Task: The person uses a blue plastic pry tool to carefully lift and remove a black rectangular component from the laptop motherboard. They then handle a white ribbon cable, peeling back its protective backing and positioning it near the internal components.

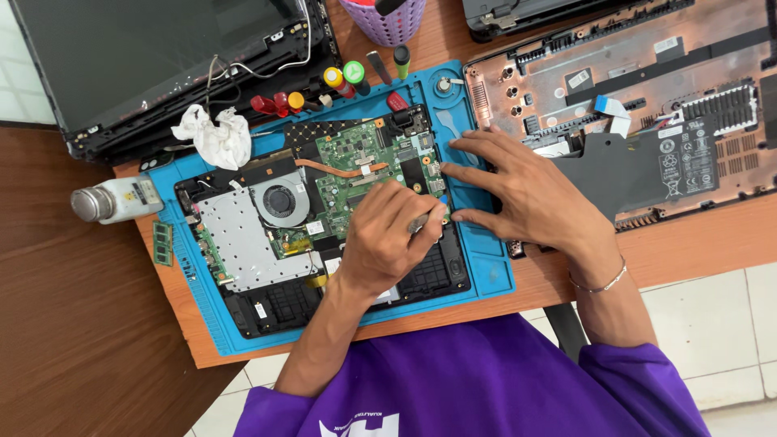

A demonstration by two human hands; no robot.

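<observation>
An opened laptop base lies on a blue work mat point(490, 279), showing a green motherboard point(356, 158), a round fan point(279, 201) and a silver metal plate point(235, 239). My left hand point(384, 239) is curled over the middle of the board. It pinches a small metal tool point(421, 220) whose tip points at the board's right edge. My right hand point(526, 194) rests beside it with fingers spread. Its fingertips press on the board's right edge and on the mat.
A dark laptop screen point(154, 57) lies at the top left, and a copper-coloured laptop bottom cover point(631, 57) with a black battery point(647, 166) at the right. Around the mat are a crumpled white tissue point(217, 136), a white bottle point(117, 200), a green memory stick point(163, 243), several colour-handled screwdrivers point(332, 81) and a purple basket point(384, 20).
</observation>
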